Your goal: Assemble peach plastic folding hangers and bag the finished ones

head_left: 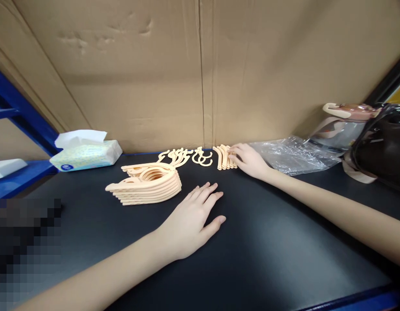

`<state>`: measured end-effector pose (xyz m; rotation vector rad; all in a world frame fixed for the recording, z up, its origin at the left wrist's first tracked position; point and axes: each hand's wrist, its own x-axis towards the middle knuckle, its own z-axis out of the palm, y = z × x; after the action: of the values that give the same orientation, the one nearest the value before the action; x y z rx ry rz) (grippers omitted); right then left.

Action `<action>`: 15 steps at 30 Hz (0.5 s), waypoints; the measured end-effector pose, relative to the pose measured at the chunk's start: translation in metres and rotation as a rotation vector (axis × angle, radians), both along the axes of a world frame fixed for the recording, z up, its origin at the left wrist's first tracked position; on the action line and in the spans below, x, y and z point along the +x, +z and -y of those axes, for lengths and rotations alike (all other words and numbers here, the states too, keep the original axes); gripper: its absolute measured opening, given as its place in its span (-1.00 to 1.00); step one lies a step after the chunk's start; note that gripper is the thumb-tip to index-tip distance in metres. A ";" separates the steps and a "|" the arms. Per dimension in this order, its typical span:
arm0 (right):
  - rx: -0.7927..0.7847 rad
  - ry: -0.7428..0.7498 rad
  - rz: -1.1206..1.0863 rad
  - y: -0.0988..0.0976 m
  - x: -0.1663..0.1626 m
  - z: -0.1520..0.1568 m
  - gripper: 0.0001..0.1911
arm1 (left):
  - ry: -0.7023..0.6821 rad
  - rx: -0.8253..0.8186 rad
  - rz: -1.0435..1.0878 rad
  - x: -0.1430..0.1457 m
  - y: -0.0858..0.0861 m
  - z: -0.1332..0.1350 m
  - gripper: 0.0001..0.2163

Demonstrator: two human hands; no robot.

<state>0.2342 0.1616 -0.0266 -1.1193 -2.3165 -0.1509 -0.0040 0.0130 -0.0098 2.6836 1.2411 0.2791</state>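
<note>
My left hand (pixel 193 220) lies flat and open on the black table (pixel 251 259), fingers stretched out, just right of a stack of peach plastic hanger bodies (pixel 148 183). My right hand (pixel 248 160) reaches to the far edge of the table and its fingers touch a row of short curved peach plastic pieces (pixel 223 156). Whether the fingers grip one of those pieces is not visible. A cluster of peach hooks (pixel 183 156) lies between the stack and the curved pieces.
A cardboard wall (pixel 200 73) closes the back. A tissue pack (pixel 86 153) sits at the far left by a blue rack (pixel 15 108). A crumpled clear plastic bag (pixel 293 155) and a dark bag (pixel 381 147) lie at the right.
</note>
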 end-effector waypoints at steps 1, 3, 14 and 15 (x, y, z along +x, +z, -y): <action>-0.001 0.016 0.006 0.001 -0.001 0.001 -0.63 | 0.000 -0.002 -0.002 0.000 0.000 0.000 -0.53; -0.009 0.052 0.023 0.002 -0.001 0.002 -0.62 | 0.000 -0.002 0.000 0.000 0.000 0.000 -0.53; -0.005 0.025 0.040 -0.001 0.001 -0.001 -0.55 | -0.004 0.007 0.005 0.001 0.000 -0.001 -0.53; 0.002 -0.007 0.029 -0.002 0.002 -0.002 -0.55 | -0.006 0.010 0.007 0.001 0.000 -0.001 -0.53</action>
<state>0.2358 0.1634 -0.0284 -1.1311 -2.3381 -0.1736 -0.0030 0.0137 -0.0100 2.6921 1.2326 0.2945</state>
